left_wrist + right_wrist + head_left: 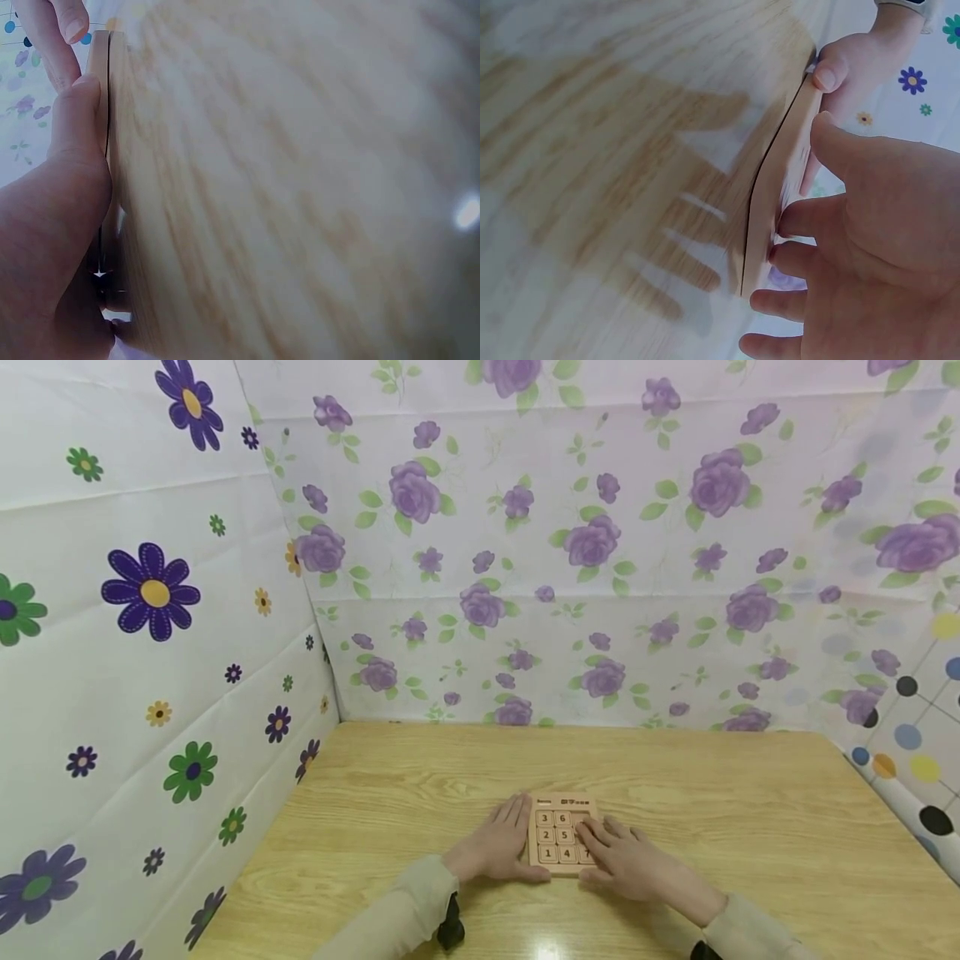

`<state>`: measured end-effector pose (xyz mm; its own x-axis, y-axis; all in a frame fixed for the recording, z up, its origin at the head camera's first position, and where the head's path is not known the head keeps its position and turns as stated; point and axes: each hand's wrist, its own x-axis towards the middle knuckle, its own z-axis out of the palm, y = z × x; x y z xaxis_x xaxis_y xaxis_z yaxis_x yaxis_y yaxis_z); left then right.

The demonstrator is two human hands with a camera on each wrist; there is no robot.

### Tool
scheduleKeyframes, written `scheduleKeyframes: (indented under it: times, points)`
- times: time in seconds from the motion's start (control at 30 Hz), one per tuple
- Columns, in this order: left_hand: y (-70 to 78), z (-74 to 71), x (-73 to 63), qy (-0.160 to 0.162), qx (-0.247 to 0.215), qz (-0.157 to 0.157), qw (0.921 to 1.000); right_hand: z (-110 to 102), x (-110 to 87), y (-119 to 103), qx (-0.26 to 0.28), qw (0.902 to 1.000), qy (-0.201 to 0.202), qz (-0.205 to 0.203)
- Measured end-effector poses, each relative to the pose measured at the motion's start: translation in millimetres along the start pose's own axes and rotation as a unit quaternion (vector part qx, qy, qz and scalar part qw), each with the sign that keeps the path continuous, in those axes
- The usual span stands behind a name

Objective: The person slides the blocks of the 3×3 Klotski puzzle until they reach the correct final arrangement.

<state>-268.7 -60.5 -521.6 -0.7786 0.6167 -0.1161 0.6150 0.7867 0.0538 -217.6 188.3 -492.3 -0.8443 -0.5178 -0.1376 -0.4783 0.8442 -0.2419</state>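
Observation:
A light wooden sliding number puzzle lies flat on the table. Numbers 3 and 6 show in its top row, 2 and 5 in the middle, 1, 4 and 7 at the bottom. A gap shows at the top right. Straight fingers of my left hand lie along the puzzle's left edge, its thumb along the near edge. From the right, my right hand reaches over the frame, fingertips on the right column. They hide the tile beside the 5. Its thumb is at the near right edge.
The wooden table reaches back to a flowered cloth. Another flower-printed cloth hangs along the left side, and a dotted one stands at the right.

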Motion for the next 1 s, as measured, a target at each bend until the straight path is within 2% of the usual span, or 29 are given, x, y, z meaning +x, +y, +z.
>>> scheduleKeyframes:
  times: [0.47,1.0]
  points:
    - [0.7,0.4,0.3,0.002,0.004,-0.004,1.0000,-2.6,4.4,0.5,-0.010,0.9999,0.013,0.005]
    - [-0.3,2.3,0.7,0.002,-0.009,-0.001,1.0000,-3.2,6.6,1.3,-0.002,1.0000,0.003,0.006]
